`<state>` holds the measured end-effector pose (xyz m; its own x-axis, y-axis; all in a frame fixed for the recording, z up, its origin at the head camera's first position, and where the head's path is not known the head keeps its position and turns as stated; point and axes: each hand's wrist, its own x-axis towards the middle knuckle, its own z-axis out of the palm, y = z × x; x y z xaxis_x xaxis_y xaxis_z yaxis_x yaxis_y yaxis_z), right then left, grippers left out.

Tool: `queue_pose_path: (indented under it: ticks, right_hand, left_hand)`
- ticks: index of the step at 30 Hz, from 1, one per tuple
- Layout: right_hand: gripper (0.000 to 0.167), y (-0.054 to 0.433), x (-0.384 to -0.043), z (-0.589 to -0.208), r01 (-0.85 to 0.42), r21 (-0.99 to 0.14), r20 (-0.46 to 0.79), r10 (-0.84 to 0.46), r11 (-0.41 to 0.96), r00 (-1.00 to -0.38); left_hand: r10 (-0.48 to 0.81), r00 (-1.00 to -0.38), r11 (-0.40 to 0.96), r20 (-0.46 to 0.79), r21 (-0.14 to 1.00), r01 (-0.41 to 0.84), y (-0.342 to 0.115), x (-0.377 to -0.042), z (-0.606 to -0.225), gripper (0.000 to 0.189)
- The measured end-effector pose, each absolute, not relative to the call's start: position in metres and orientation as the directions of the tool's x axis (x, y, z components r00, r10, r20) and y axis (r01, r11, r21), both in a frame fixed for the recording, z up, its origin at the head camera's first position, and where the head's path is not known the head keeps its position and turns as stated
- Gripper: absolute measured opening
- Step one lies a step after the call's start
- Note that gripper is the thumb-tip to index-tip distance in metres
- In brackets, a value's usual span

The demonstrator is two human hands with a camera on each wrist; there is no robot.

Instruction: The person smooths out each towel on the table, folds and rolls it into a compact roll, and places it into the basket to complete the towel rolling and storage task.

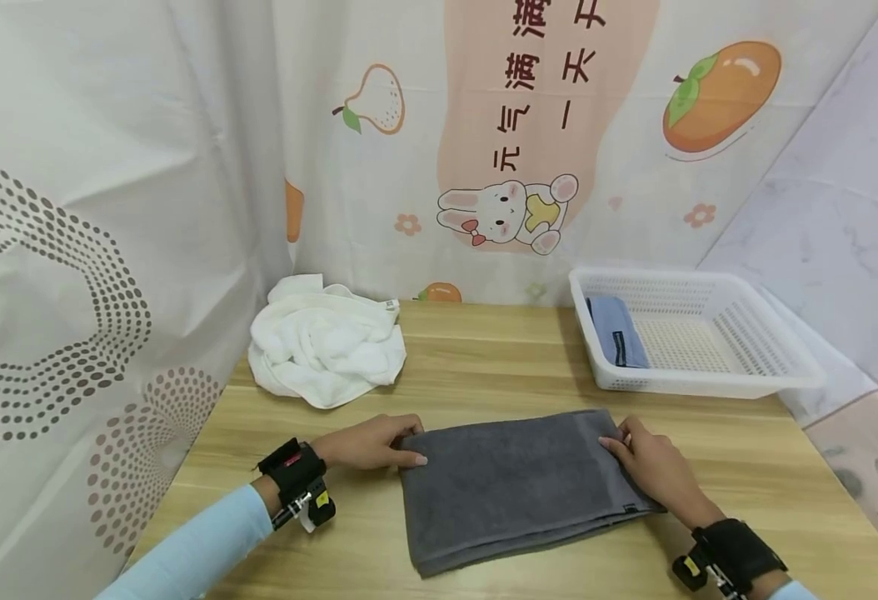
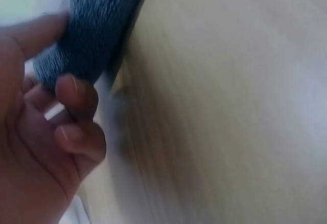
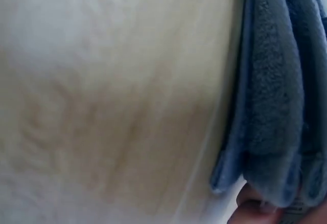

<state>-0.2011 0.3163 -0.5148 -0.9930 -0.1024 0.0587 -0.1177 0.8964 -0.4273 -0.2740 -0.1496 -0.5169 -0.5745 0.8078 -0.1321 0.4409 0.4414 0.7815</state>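
Observation:
A dark grey towel [image 1: 514, 483], folded into a rectangle, spans the space between both hands over the wooden table. My left hand [image 1: 374, 442] pinches its far left corner, thumb on top; the left wrist view shows the thumb and curled fingers around the towel's edge [image 2: 97, 29]. At the far right corner my right hand [image 1: 652, 462] pinches the towel, thumb on the upper face. Several stacked layers of the towel [image 3: 276, 81] show in the right wrist view, where only a few fingertips appear at the bottom. A small label sits near the towel's right end.
A crumpled white towel [image 1: 326, 337] lies at the back left of the table [image 1: 476, 350]. At the back right stands a white plastic basket [image 1: 709, 383] with a folded blue towel [image 1: 617, 329] along its left side. Printed curtains hang behind and to the left.

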Motion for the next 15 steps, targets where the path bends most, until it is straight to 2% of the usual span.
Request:
queue_pose_path:
  ticks: [4, 8, 13, 15]
  right_hand:
    - [0.023, 0.317, -0.202, -0.512, -0.127, -0.429, 0.098, -0.094, 0.894, -0.991]
    - [0.025, 0.320, -0.205, -0.509, -0.130, -0.429, 0.130, -0.082, 0.894, -0.988]
    - [0.027, 0.324, -0.208, -0.517, -0.112, -0.437, 0.086, -0.083, 0.892, -0.993]
    - [0.027, 0.324, -0.210, -0.520, -0.119, -0.428, 0.109, -0.080, 0.896, -0.991]
  left_hand:
    - [0.758, -0.637, 0.489, -0.144, 0.771, 0.408, -0.149, -0.273, -0.513, 0.023]
    - [0.723, -0.680, 0.528, -0.121, 0.732, 0.431, -0.148, -0.275, -0.509, 0.023]
    - [0.721, -0.681, 0.550, -0.129, 0.704, 0.449, -0.148, -0.274, -0.511, 0.020]
    - [0.723, -0.678, 0.551, -0.133, 0.703, 0.450, -0.148, -0.274, -0.511, 0.019]
